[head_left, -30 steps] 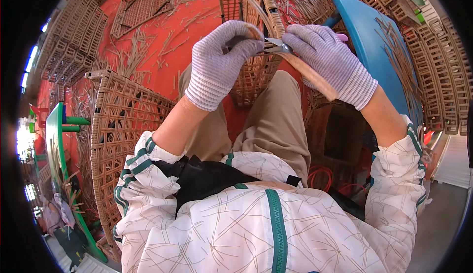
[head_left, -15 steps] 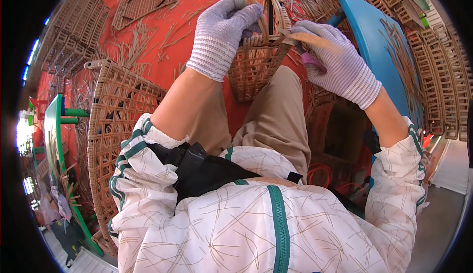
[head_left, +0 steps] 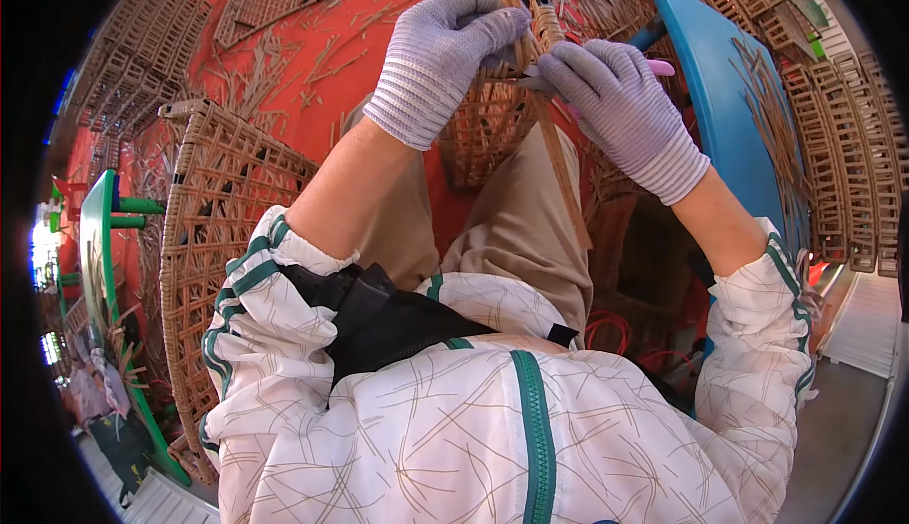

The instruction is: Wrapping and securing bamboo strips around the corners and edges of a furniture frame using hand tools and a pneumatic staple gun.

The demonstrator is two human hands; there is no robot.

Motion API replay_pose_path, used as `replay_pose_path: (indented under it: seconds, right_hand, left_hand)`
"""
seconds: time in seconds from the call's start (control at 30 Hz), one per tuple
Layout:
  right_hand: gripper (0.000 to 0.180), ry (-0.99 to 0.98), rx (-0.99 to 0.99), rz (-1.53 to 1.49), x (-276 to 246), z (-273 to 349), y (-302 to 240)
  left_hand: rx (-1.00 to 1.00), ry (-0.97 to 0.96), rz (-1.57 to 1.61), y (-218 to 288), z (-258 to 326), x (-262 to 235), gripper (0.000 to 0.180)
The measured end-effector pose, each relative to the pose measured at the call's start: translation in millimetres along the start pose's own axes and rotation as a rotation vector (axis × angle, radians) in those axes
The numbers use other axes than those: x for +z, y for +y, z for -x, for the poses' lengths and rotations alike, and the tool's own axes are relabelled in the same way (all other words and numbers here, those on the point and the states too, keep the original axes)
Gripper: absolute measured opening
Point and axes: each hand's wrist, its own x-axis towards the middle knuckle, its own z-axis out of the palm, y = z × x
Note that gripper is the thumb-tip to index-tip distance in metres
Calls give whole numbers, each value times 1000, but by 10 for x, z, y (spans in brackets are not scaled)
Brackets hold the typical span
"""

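A woven basket (head_left: 483,145) stands upright between my knees, its top edge at my hands. My left hand (head_left: 445,55), in a pale lilac knitted glove, is closed at the rim, thumb and fingers pinching a tan flat strip there. My gloved right hand (head_left: 620,98) is closed around scissors with a pink handle (head_left: 660,68). The scissors' metal blades (head_left: 532,81) point left, against the rim beside my left fingertips. A loose brown strip (head_left: 565,188) hangs from just below the blades across my right thigh. My fingers hide part of the rim.
A large woven panel (head_left: 222,202) leans at my left, near a green-edged table (head_left: 102,230). At my right stands a blue tabletop (head_left: 705,60) with strips on it. Stacked woven pieces (head_left: 838,164) line the far right. Cut strips litter the red floor (head_left: 312,79).
My right hand has turned, bringing the scissors level with their blades at the rim. The strip that was blurred near my right hand now hangs down. My left hand has shifted slightly right.
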Motion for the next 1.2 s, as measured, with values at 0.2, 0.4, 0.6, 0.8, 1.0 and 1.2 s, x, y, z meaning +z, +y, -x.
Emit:
replay_pose_path:
  seconds: [0.2,0.4,0.6,0.8,1.0,1.2]
  right_hand:
    - [55,-1,-6,111,66,26,-31]
    - [57,26,-1,140,73,32,-58]
    - [57,62,-21,121,86,58,-44]
    - [58,68,-34,64,57,56,-36]
    - [57,71,-33,40,47,71,-16]
    - [56,76,-40,1,31,83,7]
  left_hand:
    - [27,-6,-45,-25,-25,-21,19]
    - [-20,-12,-46,-12,-8,21,21]
    - [-59,22,-75,-27,-37,-5,21]
    - [-62,23,-84,-61,-58,-30,20]
    - [-99,94,-105,-33,-65,6,19]
    - [-92,99,-50,-49,-97,-11,20]
